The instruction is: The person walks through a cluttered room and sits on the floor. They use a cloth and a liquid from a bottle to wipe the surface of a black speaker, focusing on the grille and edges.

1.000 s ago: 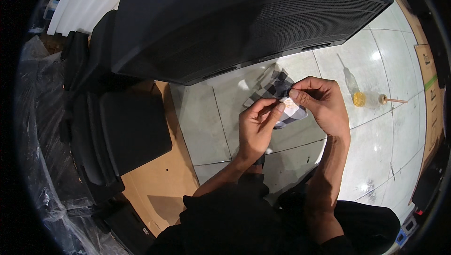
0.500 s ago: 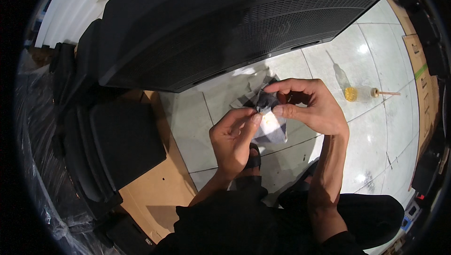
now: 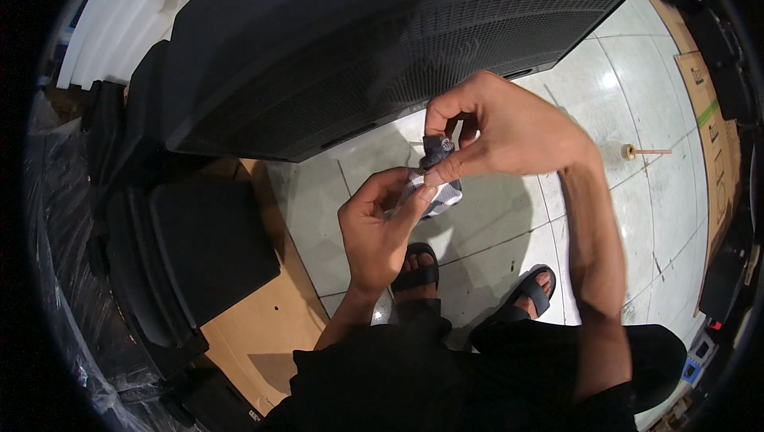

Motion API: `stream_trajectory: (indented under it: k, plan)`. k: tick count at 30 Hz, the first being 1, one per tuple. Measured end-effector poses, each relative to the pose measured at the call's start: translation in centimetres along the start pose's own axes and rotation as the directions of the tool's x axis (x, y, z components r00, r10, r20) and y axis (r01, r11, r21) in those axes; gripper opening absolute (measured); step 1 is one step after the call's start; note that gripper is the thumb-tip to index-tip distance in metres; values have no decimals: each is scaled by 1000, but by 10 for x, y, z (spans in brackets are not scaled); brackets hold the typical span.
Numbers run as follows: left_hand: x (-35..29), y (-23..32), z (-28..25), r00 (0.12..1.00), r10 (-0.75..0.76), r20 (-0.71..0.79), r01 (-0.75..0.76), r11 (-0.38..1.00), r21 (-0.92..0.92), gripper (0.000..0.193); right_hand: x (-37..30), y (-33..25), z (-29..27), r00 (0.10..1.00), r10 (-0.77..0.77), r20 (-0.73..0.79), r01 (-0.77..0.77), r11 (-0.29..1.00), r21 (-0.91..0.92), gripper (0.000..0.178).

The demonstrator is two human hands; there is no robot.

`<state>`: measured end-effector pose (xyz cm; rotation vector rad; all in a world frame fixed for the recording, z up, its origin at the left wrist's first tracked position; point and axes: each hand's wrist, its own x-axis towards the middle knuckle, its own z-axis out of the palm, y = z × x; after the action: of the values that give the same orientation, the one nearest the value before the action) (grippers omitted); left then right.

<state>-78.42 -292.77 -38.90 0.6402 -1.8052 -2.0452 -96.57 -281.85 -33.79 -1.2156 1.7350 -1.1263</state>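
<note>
A small cloth (image 3: 446, 198) with grey, white and striped patches is bunched between my two hands in the middle of the view. My left hand (image 3: 378, 229) pinches its left side between thumb and fingers. From above and to the right, my right hand (image 3: 517, 133) grips the gathered dark upper part, thumb pressed near the left thumb. Part of the cloth is hidden behind the fingers. Both hands are in front of a large black speaker with a mesh grille (image 3: 398, 58).
On the tiled floor (image 3: 485, 257) at right lies a clear bottle (image 3: 613, 152) with a thin stick, partly hidden by my right wrist. Black padded pieces (image 3: 211, 241) lie on cardboard (image 3: 263, 328) at left. Cardboard boxes (image 3: 720, 145) line the right side. My sandalled feet are below.
My right hand has moved up and left and turned over the cloth. The cloth is more bunched, with less hanging down. My right forearm now covers part of the bottle.
</note>
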Motion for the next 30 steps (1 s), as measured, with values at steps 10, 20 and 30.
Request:
stream_trajectory:
  k: [10,20,30]
  plan:
    - [2,2,-1,982,75,175,-98,986,131,16,-28,-49,-31,848,482,220,-303,781,-545,29]
    - [11,3,22,923,-127,362,178,978,-112,17,-106,13,-1,892,130,-433,-51,981,188,10]
    - [18,-5,46,894,-227,387,344,900,-269,23,-117,39,21,739,355,-572,164,729,664,17]
